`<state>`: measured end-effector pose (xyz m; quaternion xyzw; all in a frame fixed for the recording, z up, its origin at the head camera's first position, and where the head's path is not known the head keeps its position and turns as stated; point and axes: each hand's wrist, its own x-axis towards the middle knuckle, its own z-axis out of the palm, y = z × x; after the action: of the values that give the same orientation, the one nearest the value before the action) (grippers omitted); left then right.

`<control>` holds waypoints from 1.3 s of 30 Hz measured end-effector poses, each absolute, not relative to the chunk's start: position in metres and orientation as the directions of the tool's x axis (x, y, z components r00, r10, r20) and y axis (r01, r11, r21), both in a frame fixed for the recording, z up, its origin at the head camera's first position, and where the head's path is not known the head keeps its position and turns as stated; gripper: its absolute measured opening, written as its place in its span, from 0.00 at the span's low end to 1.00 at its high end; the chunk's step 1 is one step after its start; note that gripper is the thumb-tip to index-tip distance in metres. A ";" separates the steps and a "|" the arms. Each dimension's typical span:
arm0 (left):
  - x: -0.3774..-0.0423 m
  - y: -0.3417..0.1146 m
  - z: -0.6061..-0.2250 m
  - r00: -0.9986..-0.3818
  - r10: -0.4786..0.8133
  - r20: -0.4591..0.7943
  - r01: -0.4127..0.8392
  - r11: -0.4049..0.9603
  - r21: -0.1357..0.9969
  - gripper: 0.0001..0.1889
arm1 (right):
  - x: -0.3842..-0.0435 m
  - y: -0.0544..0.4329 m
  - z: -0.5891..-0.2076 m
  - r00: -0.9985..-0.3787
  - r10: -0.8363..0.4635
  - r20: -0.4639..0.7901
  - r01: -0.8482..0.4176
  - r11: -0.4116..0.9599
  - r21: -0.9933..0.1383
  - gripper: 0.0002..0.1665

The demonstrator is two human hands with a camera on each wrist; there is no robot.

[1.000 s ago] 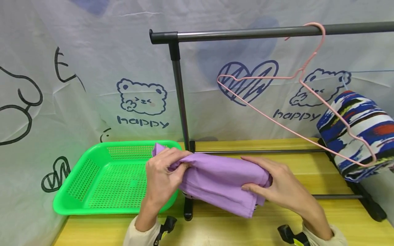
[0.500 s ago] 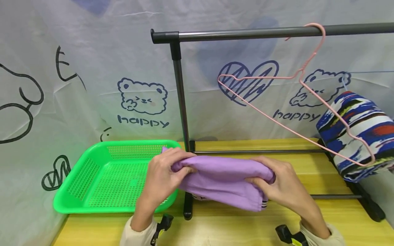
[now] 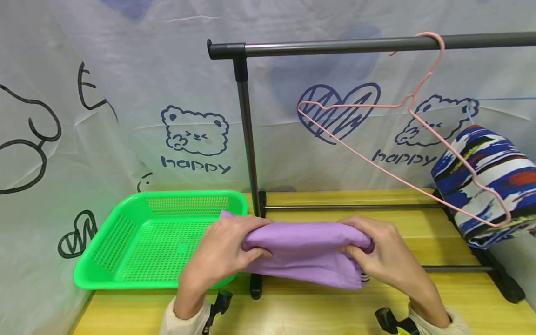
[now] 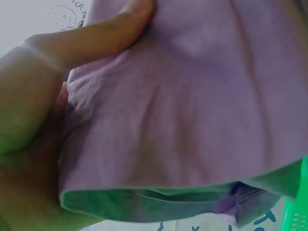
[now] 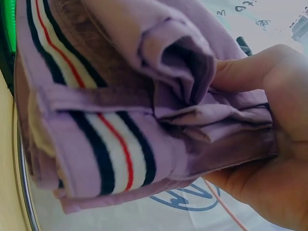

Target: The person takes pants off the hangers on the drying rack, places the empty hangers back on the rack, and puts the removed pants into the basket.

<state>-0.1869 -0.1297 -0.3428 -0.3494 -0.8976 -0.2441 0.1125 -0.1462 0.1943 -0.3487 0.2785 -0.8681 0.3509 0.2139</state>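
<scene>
A folded purple garment [image 3: 305, 251] is held up between both hands over the table, in front of the rack. My left hand [image 3: 222, 251] grips its left end, thumb on the near face and fingers behind. At the other end my right hand [image 3: 378, 249] pinches the cloth between thumb and fingers. In the left wrist view the purple cloth [image 4: 192, 106] fills most of the picture, its lower edge hanging loose. The right wrist view shows a rolled layer and a striped band [image 5: 115, 149] in dark, white and red. What kind of garment it is cannot be told.
A green plastic basket [image 3: 159, 251] stands at the left on the wooden table [image 3: 301, 307]. From the black rack's bar [image 3: 335, 48] hangs a bare pink hanger [image 3: 412, 100]. Beyond it, a blue, white and red patterned cloth [image 3: 490, 177] hangs at the right on a blue hanger.
Both hands have kept hold of the garment. Its top edge has sunk slightly and rolled over, and the left hand has lowered a little. The lower right corner has shifted rightward.
</scene>
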 end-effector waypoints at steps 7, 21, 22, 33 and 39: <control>-0.186 -0.129 -0.346 -0.720 0.593 0.361 0.694 0.637 0.336 0.18 | -0.146 0.193 -0.349 -0.739 -0.352 0.574 -0.649 0.600 -0.467 0.29; -0.188 -0.134 -0.342 -0.701 0.566 0.433 0.708 0.625 0.329 0.15 | -0.148 0.193 -0.341 -0.749 -0.425 0.509 -0.650 0.621 -0.438 0.27; -0.188 -0.134 -0.341 -0.697 0.566 0.441 0.712 0.624 0.323 0.15 | -0.149 0.193 -0.340 -0.746 -0.434 0.506 -0.654 0.622 -0.431 0.27; -0.190 -0.145 -0.335 -0.649 0.552 0.524 0.742 0.611 0.275 0.19 | -0.150 0.182 -0.333 -0.733 -0.471 0.491 -0.672 0.613 -0.415 0.25; -0.194 -0.165 -0.330 -0.617 0.566 0.547 0.760 0.608 0.229 0.19 | -0.158 0.168 -0.327 -0.684 -0.502 0.529 -0.718 0.592 -0.365 0.24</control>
<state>-0.1944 -0.1648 -0.3298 -0.3808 -0.8703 -0.2258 0.2156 -0.1578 0.1676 -0.3272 0.3499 -0.8720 0.2854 0.1890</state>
